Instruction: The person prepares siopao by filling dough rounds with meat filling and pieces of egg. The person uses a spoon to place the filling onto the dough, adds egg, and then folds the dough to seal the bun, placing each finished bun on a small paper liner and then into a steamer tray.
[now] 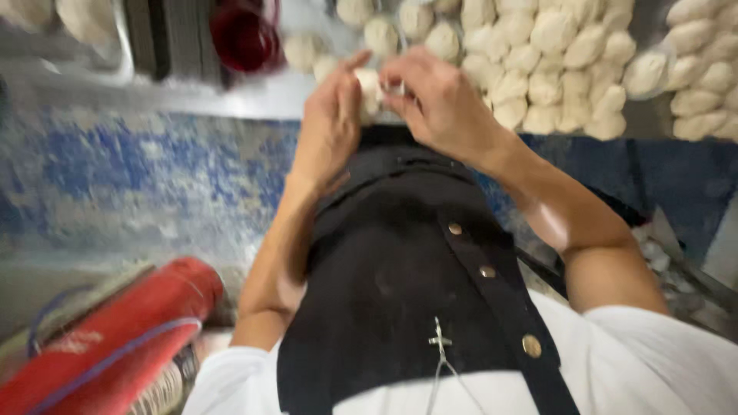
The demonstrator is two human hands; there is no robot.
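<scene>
1. As the camera looks down over a black apron [407, 269] with brass buttons, a person's left hand [332, 123] and right hand [442, 104] meet at the edge of a steel worktable [254, 96], both closed around one small dough piece [372, 83].
2. The dough piece sits between the fingertips of the two hands, just above the table's near edge and right beside the heap of shaped dough balls [538, 61] that covers the right of the surface.
3. The left hand's fingers curl against the piece from its side, while the right hand's fingers pinch it from the other; motion blur hides how firmly either one presses.
4. The piece looks pale, floury and soft, and it probably weighs very little; it will likely dent under any hard squeeze and may stick to warm skin.
5. A light hold at the sides, with the fingertips cupped beneath, seems the safest way to carry it without flattening it.
6. A dark red container [244, 34] stands on the table to the left of the heap.
7. A red cylinder [115, 338] lies low at the left, over a worn blue floor [138, 177].
</scene>
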